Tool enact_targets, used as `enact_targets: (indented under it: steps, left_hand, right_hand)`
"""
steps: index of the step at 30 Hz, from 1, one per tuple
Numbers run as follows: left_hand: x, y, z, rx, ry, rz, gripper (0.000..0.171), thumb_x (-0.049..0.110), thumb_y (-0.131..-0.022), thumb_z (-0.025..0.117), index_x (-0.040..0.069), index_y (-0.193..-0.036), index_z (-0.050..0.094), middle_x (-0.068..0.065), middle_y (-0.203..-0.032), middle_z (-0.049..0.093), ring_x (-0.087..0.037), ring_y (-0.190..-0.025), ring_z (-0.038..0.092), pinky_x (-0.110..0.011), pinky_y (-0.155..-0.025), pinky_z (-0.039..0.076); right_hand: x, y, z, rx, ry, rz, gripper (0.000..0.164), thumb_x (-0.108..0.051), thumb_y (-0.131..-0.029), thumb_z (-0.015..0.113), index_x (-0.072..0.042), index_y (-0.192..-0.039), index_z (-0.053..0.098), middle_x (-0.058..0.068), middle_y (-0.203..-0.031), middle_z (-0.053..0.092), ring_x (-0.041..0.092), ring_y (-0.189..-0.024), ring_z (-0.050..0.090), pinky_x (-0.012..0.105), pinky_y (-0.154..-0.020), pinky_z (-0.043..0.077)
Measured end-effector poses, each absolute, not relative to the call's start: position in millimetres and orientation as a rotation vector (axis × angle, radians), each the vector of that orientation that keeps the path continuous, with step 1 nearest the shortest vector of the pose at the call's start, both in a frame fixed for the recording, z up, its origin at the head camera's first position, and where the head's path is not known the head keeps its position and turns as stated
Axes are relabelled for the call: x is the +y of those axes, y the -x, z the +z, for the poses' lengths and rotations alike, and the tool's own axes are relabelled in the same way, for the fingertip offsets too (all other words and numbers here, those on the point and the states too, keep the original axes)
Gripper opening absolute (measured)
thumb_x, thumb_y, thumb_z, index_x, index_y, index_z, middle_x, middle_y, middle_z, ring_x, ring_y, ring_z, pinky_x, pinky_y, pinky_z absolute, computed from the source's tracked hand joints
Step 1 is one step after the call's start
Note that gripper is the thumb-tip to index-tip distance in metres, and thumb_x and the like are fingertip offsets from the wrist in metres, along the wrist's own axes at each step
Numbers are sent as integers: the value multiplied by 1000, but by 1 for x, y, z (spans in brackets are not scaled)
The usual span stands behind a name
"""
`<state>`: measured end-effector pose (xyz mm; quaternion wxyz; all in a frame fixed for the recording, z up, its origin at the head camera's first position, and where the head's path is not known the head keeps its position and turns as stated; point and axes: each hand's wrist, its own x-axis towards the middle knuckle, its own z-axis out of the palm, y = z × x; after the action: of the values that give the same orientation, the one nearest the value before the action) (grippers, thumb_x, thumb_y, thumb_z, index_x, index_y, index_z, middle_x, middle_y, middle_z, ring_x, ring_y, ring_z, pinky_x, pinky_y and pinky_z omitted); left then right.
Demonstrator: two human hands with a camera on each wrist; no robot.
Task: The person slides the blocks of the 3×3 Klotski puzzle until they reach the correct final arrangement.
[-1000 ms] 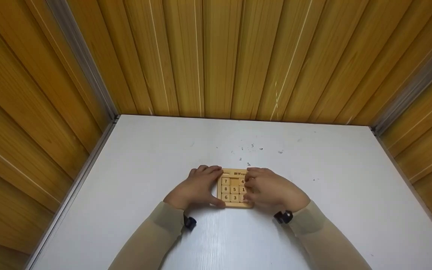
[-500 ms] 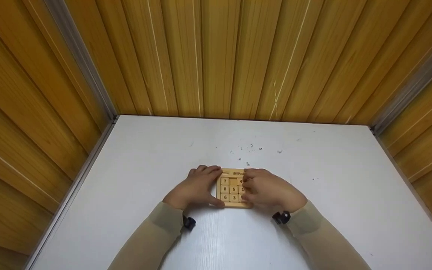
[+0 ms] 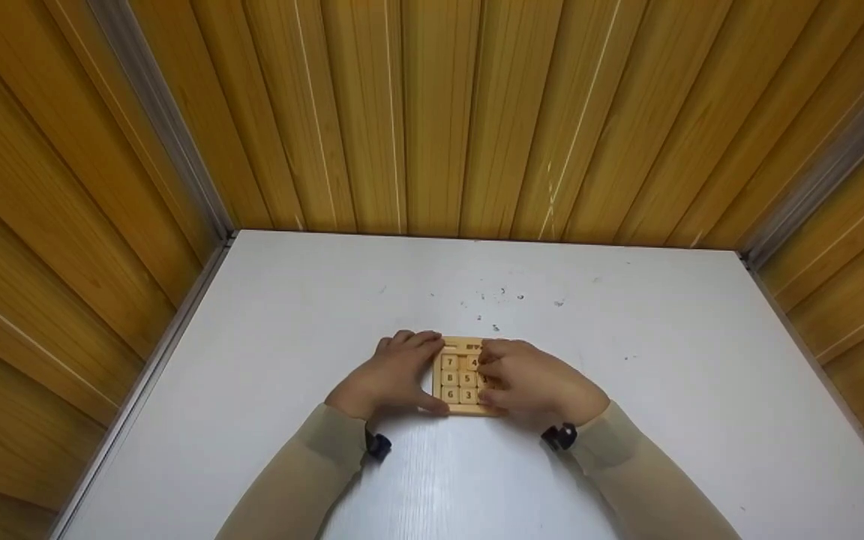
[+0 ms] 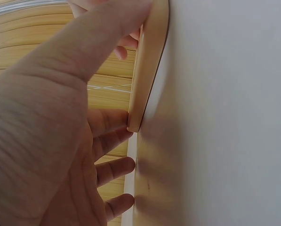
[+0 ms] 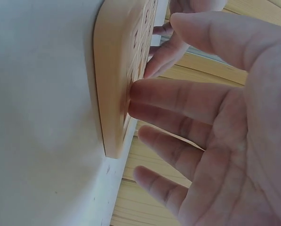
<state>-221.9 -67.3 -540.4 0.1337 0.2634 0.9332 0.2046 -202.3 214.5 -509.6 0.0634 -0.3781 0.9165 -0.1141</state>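
A wooden sliding number puzzle lies flat on the white table. My left hand holds its left side, thumb by the near corner and index finger at the far corner; the left wrist view shows the thumb on the frame's edge. My right hand reaches over the right side, its straight index and middle fingertips pressing on the tiles in the right wrist view. At those fingertips is tile 4, with a narrow gap between it and tile 7. The right column is partly hidden by my right hand.
Around the puzzle spreads the white tabletop, with small dark marks beyond it. Wood-panelled walls rise behind the table and at both sides. A black wrist device sits at my left cuff.
My right hand has shifted slightly left, and tile 4 has slid left with it, narrowing the gap beside tile 7. The left hand keeps its hold on the frame.
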Motion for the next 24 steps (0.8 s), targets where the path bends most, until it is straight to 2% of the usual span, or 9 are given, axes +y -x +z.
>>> enact_targets:
  steps: [6, 11, 18, 24]
  left_hand:
    - [-67, 223, -541, 2702, -764, 586, 122, 67, -80, 95, 17, -177, 40, 1, -185, 38, -31, -170, 34, -59, -141, 26]
    - [-67, 222, -541, 2698, -759, 597, 122, 67, -80, 96, 17, -177, 40, 1, -185, 38, -30, -170, 33, -57, -142, 25]
    - [-69, 222, -541, 2691, -770, 607, 121, 66, -80, 96, 18, -177, 41, 2, -185, 38, -31, -170, 34, -58, -141, 26]
    - [-69, 222, -541, 2696, -776, 616, 121, 67, -80, 95, 18, -177, 41, 2, -185, 38, -30, -170, 34, -56, -142, 26]
  right_hand:
    - [214, 203, -510, 2761, 1158, -362, 30, -28, -104, 77, -6, -123, 84, 2, -129, 69, 21, -114, 68, 46, -110, 59]
    - [213, 203, -511, 2759, 1158, -363, 32, -29, -104, 75, -6, -125, 84, 3, -132, 70, 21, -117, 69, 47, -112, 59]
    - [214, 201, -513, 2731, 1116, -453, 40, -26, -105, 76, -4, -138, 81, 3, -137, 70, 22, -120, 70, 46, -112, 61]
    - [214, 201, -513, 2717, 1110, -463, 42, -27, -106, 76, -3, -140, 79, 3, -141, 69, 24, -124, 71, 47, -115, 60]
